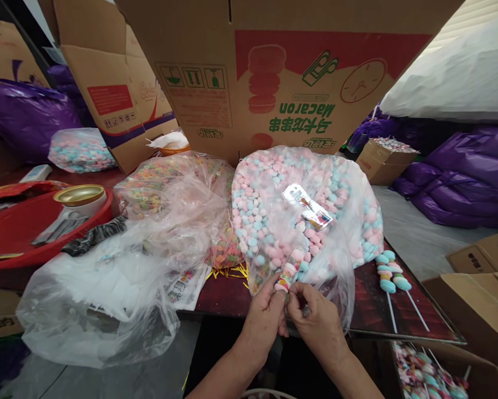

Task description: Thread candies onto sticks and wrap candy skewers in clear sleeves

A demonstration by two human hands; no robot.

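Observation:
My left hand and my right hand meet at the table's front edge, both closed in a pinch on a candy skewer in a clear printed wrapper that slants up and away from them. The skewer's pink, white and blue candies show just above my fingers. Behind it lies a big clear bag of pink, blue and white candies. Two finished candy skewers lie on the dark table to the right.
A bag of colourful ring candies, empty clear bags, yellow twist ties and a red basin sit left. A large "Macaron" carton stands behind. Purple sacks and boxes lie right; a box of finished skewers is below.

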